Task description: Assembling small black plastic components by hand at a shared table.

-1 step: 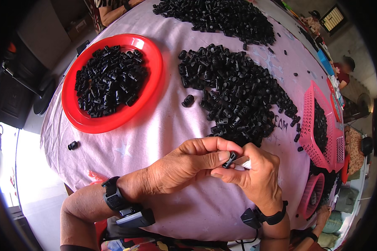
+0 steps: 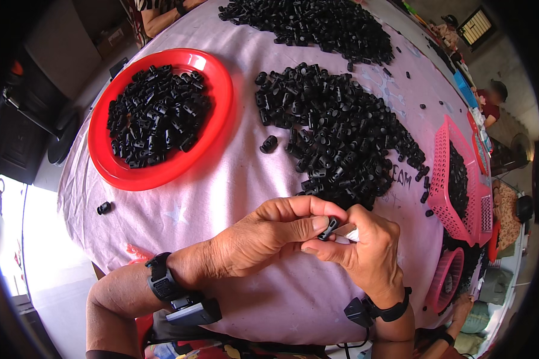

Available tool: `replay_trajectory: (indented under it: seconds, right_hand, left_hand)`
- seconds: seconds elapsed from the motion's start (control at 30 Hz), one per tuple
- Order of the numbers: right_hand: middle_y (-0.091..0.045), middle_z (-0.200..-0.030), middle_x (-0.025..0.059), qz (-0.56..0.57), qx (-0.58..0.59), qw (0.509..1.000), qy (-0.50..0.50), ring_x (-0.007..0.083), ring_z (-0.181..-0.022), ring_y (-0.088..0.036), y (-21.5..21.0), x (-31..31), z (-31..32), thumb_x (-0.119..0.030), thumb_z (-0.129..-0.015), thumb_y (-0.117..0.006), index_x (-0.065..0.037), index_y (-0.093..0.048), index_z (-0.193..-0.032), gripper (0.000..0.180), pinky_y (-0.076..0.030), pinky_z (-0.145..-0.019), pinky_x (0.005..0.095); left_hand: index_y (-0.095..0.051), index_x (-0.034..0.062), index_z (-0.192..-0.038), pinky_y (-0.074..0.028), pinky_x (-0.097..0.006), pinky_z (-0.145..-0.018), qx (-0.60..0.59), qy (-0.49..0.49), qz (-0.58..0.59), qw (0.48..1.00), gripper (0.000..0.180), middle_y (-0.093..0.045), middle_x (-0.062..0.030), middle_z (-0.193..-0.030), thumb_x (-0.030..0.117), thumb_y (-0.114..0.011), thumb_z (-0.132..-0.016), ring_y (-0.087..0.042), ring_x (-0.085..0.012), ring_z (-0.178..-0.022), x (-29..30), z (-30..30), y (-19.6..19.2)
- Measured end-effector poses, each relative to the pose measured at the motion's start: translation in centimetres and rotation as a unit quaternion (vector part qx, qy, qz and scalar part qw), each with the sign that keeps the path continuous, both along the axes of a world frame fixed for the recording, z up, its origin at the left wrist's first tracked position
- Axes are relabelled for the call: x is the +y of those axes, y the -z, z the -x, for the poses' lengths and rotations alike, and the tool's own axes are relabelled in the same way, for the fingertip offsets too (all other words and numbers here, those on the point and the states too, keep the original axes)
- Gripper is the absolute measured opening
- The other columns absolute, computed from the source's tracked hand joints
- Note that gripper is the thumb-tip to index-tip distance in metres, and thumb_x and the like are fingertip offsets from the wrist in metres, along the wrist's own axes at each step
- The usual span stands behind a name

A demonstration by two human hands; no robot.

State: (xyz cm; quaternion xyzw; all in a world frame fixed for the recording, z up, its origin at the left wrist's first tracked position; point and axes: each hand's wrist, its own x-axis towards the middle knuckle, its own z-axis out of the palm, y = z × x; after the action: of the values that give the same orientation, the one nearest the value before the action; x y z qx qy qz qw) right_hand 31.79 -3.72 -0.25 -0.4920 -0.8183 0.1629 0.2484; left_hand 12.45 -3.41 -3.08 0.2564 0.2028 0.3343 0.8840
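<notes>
"What's gripped?"
"The left hand pinches a small black piece between thumb and forefinger; the right hand is curled round a pale object (what, I can't tell) just beside it."
"And beyond?"
"A heap of black parts just past both hands, then a red plate of them further left."

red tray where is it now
In the head view, the red tray is at the upper left on the pink cloth, left of the central black pile and beyond the left hand.
</notes>
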Motion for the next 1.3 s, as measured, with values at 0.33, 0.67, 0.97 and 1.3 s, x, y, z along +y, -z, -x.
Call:
replay_trajectory:
  seconds: [0.33,0.67,0.97,1.3]
  right_hand:
    - [-0.059,-0.058,0.0069,-0.021,-0.032,0.999,0.003,0.0205,-0.05,-0.061,-0.02,0.27,0.06,-0.053,-0.064,-0.08,-0.004,-0.054,-0.068,0.056,-0.048,-0.048,0.0308]
    - [-0.06,-0.058,0.0077,-0.029,-0.055,0.998,-0.002,0.0229,-0.051,-0.062,0.09,0.36,-0.04,-0.055,-0.065,-0.079,-0.004,-0.053,-0.066,0.057,-0.048,-0.047,0.032]
    - [-0.061,-0.058,0.0078,-0.024,-0.057,0.998,-0.01,0.0245,-0.052,-0.063,0.21,0.5,-0.02,-0.055,-0.066,-0.077,-0.004,-0.053,-0.068,0.056,-0.049,-0.048,0.0329]
    - [-0.058,-0.056,0.0063,-0.024,-0.006,1.0,-0.011,0.0217,-0.048,-0.06,0.69,0.55,0.05,-0.053,-0.066,-0.079,-0.006,-0.051,-0.065,0.055,-0.048,-0.045,0.0316]
  left_hand:
    - [-0.057,0.0027,-0.123,-0.043,-0.021,-0.086,0.017,-0.004,-0.014,1.0,0.029,-0.061,-0.0015,-0.109,0.016,-0.052,-0.097,-0.055,-0.0072,-0.097,0.31,-0.06,0.22]
    - [-0.058,0.0033,-0.122,-0.043,-0.02,-0.082,0.031,-0.003,-0.022,0.999,0.028,-0.062,0.0006,-0.109,0.016,-0.053,-0.097,-0.054,-0.005,-0.092,0.33,-0.08,0.19]
    - [-0.059,0.0044,-0.121,-0.043,-0.021,-0.081,0.038,-0.012,-0.022,0.999,0.027,-0.061,0.0012,-0.103,0.016,-0.054,-0.097,-0.053,-0.0048,-0.088,0.38,-0.08,0.21]
    - [-0.059,0.0045,-0.119,-0.045,-0.023,-0.084,0.015,-0.021,-0.015,1.0,0.026,-0.062,0.0004,-0.1,0.016,-0.056,-0.096,-0.054,-0.0064,-0.091,0.28,-0.22,0.27]
